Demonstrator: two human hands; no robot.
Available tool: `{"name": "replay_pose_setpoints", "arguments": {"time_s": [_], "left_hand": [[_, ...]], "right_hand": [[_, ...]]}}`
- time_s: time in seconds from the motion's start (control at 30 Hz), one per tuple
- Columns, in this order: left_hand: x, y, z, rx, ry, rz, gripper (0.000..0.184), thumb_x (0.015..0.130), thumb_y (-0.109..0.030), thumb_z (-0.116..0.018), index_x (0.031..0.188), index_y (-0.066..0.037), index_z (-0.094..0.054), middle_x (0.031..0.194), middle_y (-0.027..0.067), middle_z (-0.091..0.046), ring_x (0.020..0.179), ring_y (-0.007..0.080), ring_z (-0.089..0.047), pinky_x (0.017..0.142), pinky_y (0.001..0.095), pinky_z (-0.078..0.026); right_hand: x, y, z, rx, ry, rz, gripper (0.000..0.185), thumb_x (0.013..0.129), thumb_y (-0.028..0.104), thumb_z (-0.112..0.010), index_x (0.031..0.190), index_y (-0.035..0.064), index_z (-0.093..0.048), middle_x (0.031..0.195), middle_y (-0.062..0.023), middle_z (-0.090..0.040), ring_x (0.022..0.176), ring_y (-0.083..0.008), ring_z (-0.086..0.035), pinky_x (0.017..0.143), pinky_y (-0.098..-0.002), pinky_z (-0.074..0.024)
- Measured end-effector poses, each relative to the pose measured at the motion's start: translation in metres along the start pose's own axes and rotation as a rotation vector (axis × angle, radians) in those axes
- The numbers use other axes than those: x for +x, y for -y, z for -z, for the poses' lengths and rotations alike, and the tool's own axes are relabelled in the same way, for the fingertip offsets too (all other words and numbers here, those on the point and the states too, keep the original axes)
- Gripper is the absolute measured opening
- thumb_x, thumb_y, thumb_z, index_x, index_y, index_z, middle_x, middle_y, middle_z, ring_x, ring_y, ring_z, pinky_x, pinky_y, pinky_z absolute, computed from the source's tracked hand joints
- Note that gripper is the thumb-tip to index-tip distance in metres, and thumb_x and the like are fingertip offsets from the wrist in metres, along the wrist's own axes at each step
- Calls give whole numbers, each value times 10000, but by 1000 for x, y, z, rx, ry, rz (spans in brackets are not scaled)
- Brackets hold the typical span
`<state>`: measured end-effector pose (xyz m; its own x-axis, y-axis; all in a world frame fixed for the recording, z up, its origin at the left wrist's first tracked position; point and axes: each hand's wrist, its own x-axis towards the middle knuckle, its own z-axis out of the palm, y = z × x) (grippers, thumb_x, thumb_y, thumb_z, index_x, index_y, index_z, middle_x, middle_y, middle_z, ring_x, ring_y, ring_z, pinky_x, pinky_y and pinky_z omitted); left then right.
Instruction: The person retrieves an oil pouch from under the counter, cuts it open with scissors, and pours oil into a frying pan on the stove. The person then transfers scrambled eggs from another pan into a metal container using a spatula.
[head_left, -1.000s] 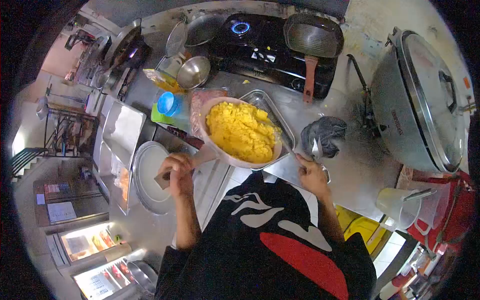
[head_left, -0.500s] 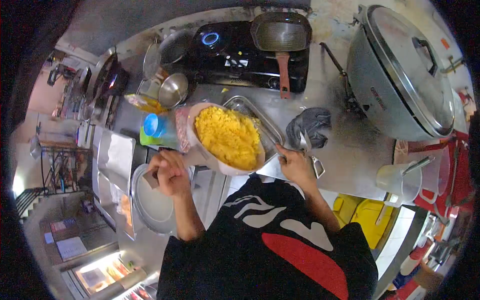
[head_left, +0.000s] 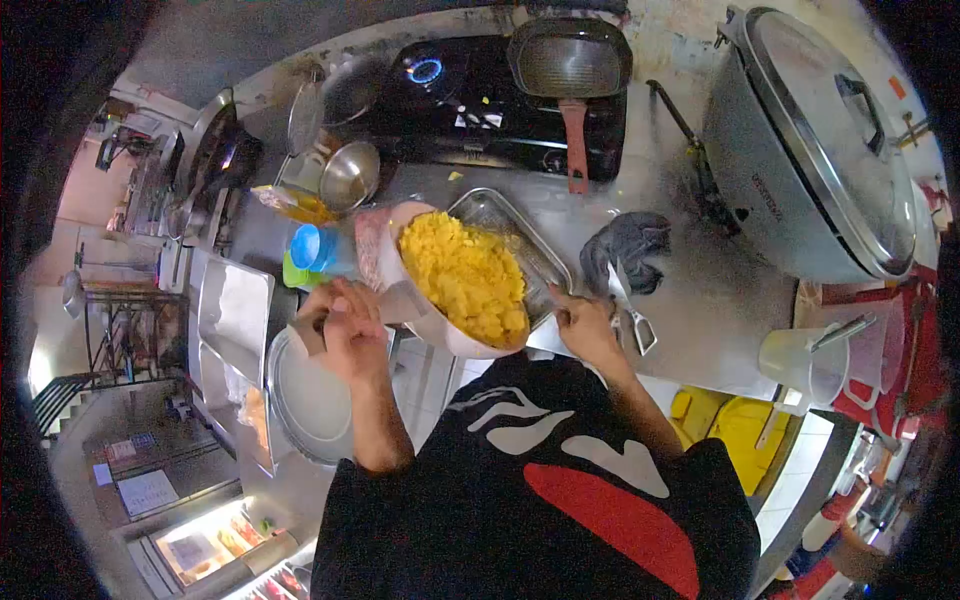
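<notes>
A pale pink pan point(head_left: 440, 335) heaped with yellow mash point(head_left: 465, 280) is tilted toward me over a rectangular metal tray point(head_left: 525, 225). My left hand point(head_left: 350, 325) is closed around the pan's wide handle, whose end sticks out beyond the fingers. At the tray's near right corner, my right hand point(head_left: 588, 325) has its fingers closed on the rim. The pan hides the tray's left part. Just right of that hand lie scissors point(head_left: 632, 315) and a crumpled dark cloth point(head_left: 627, 250).
Behind is a black stove point(head_left: 455, 135) with a lit burner and a grill pan point(head_left: 570, 65). A large lidded cooker point(head_left: 790, 160) stands right, near a measuring jug point(head_left: 800, 360). To the left are a metal bowl point(head_left: 350, 175), blue cup point(head_left: 313, 247) and round lid point(head_left: 315, 395).
The pan and my left hand have shifted slightly right in view. The yellow mash sits a little lower on the near side. Both hands keep their grips.
</notes>
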<state>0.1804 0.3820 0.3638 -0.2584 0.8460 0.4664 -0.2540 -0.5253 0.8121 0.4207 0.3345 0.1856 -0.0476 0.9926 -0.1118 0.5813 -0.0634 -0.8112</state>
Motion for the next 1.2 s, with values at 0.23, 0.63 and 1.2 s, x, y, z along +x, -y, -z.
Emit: {"name": "replay_pose_setpoints", "arguments": {"time_s": [0.23,0.63,1.2], "left_hand": [[16,7,-5,59,18,39,189,783,-126,-451,615,-82,-374,480,23,-339,355,89,-250,343,219,-225],[18,8,1,30,-13,28,216,789,-129,-477,607,-89,-369,500,26,-336,371,89,-247,326,215,-198],[16,9,-35,188,22,101,122,769,-76,-491,690,-43,-404,531,26,-347,369,100,-301,299,224,-269]], "right_hand": [[2,0,-6,1,13,-2,430,760,46,-577,1187,94,-556,845,-239,-597,703,-354,-603,646,-402,-473],[-1,-6,-9,11,10,-56,419,756,58,-558,1172,110,-559,785,-220,-610,717,-377,-603,666,-446,-487],[-12,-16,-15,82,-117,30,426,762,48,-574,1178,138,-570,748,-236,-574,653,-362,-586,606,-397,-457]]}}
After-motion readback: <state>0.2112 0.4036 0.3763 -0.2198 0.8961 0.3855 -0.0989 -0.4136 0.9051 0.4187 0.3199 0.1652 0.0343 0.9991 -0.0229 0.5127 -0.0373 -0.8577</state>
